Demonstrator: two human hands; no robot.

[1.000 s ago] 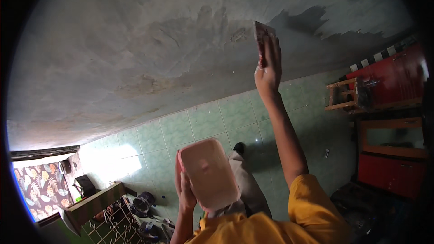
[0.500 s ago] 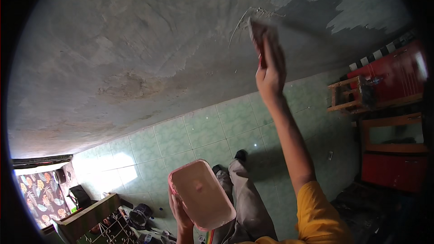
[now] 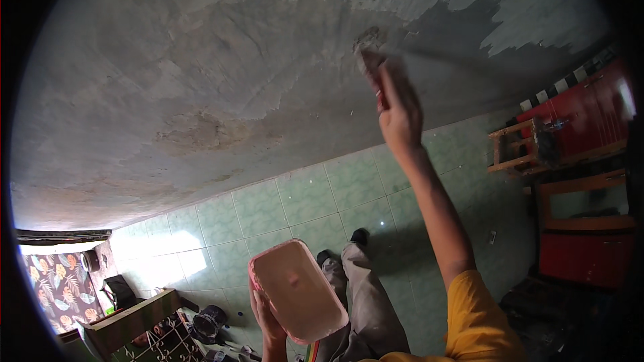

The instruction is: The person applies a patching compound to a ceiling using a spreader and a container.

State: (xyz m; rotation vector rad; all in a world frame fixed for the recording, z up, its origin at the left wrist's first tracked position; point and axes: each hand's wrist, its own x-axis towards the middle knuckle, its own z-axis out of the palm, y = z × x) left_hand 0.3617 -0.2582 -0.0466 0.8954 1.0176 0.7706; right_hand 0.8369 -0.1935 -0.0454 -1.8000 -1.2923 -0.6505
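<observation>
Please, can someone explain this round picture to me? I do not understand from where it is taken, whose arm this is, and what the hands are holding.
There is no machine here. A person wears a camera on the head, with a very wide lens, so the picture is round and straight lines bend near its rim. The arms belong to that person and enter from the lower edge.

The right hand is raised against a grey plastered wall and holds a flat scraping or spreading tool pressed to it. Its blade is blurred, so its exact kind is unclear. Beside the tool lies a darker, wet-looking patch.

The left hand supports from below a pink rectangular tub, its inside coated with pale paste.

Below are the person's grey trousers, a dark shoe, and a green tiled floor. A red cabinet stands at the right.
</observation>
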